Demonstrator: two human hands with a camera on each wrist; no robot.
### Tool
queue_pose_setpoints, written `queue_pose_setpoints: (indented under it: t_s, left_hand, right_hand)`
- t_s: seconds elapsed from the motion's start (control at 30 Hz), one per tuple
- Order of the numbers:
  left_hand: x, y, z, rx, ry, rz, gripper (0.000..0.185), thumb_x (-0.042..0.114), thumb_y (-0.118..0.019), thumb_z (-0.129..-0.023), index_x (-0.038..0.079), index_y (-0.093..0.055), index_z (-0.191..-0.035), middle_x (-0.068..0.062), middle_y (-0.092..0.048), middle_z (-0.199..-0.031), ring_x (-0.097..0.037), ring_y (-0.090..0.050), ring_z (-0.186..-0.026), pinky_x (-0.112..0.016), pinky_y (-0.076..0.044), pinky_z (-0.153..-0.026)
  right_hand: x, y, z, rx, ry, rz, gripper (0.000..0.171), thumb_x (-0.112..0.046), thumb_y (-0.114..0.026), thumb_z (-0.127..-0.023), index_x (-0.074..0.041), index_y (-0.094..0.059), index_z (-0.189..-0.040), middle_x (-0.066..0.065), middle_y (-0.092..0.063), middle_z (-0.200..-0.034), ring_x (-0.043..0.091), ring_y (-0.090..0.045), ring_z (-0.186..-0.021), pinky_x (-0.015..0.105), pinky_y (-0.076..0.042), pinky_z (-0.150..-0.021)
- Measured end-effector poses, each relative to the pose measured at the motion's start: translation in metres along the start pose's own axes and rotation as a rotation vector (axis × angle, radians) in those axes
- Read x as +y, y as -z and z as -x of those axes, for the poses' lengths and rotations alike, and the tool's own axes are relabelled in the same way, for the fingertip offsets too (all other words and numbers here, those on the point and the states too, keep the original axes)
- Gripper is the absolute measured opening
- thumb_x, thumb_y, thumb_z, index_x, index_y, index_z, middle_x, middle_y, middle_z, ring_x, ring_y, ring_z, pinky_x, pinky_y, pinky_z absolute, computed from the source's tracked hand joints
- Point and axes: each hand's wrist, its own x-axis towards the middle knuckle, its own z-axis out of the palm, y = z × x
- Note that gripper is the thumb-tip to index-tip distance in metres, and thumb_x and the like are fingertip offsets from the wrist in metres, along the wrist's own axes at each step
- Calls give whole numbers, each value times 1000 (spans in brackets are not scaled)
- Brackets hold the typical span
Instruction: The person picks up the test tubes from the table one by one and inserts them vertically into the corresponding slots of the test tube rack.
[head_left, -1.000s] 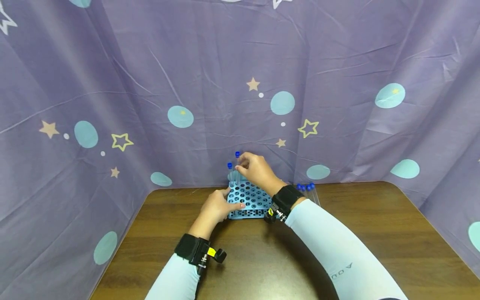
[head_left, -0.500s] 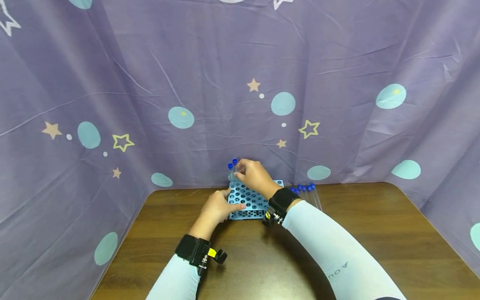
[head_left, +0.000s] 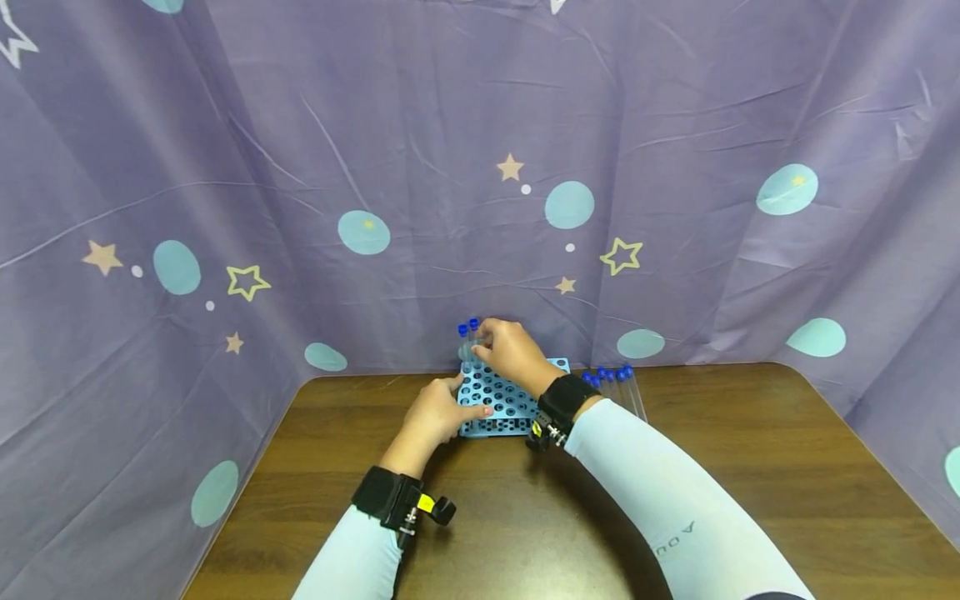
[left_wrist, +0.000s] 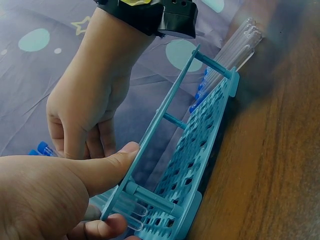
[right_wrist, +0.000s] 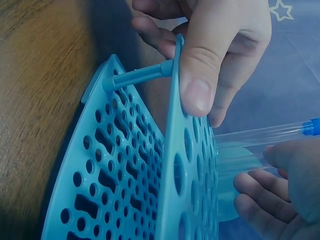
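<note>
Gripping the left end of the rack, one left hand (head_left: 435, 412): thumb laid over the top plate near its near-left corner, a finger showing below that plate.

Item, one blue rack (head_left: 504, 400), standing on the table at centre, toward the far edge; two perforated plates, joined by round posts.

Item, one right hand (head_left: 510, 350), above the far-left part of the rack, fingers bent and narrowly spaced beside the tubes; whether they pinch one or merely lie against it cannot be told.

Item, two clear tubes with blue caps, upright in the far-left corner of the rack: a left tube (head_left: 462, 332) and, just beside it, a right tube (head_left: 473, 325), the latter nearest the right fingertips. Rounded lower ends show under the top plate in the left wrist view.

Item, several loose tubes (left_wrist: 240, 42), clear, blue-capped, lying side by side at the right of the rack, caps toward the far side.

Item, one brown wood-grain table (head_left: 495, 508).

Item, one purple cloth (head_left: 450, 150), printed with stars and pale blue ovals, hanging behind the table.

Item, two black wrist straps (head_left: 385, 497), over pale sleeves (head_left: 667, 492).
</note>
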Motion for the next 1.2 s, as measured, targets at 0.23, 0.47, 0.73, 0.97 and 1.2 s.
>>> queue_pose_setpoints:
  t_s: [0.23, 0.47, 0.73, 0.97, 1.2]
  left_hand:
    - [2, 0, 0, 0, -7, 4, 102, 51, -94, -93, 4, -48, -171, -5, -70, -70, -18, -65, -53, -32, -54, -51]
    - [1, -1, 0, 6, -13, 3, 102, 51, -95, -93, 4, -48, -171, -4, -69, -67, -18, -64, -51, -32, -54, -50]
    - [1, -2, 1, 8, -17, -3, 102, 52, -94, -93, 4, -48, -171, -8, -74, -76, -18, -66, -53, -32, -55, -51]
    - [1, -1, 0, 9, -24, 0, 102, 52, -94, -93, 3, -48, -171, -8, -75, -76, -19, -67, -54, -32, -56, -52]
    - [-2, -2, -1, 10, -1, 15, 103, 51, -95, -93, 6, -46, -172, -3, -66, -65, -18, -64, -52, -32, -55, -51]
  right_hand:
    - [-7, 4, 3, -9, -27, -2, 24, -19, -83, -106, -7, -78, -125, 9, -85, -109, 20, -81, -90, 31, -68, -79]
    - [-6, 4, 4, -9, -28, 15, 24, -21, -83, -106, -6, -79, -125, 10, -86, -110, 21, -82, -93, 32, -68, -80]
    - [-5, 4, 4, -8, -29, 18, 25, -22, -84, -106, -4, -80, -123, 12, -85, -113, 25, -82, -99, 35, -70, -84]
    - [-3, 6, 5, -19, -30, -3, 27, -22, -85, -105, -3, -80, -123, 12, -85, -112, 24, -82, -99, 33, -69, -83]
    - [-5, 20, 11, -39, -60, -9, 29, -19, -82, -104, -2, -79, -127, 13, -84, -112, 24, -81, -97, 34, -69, -83]
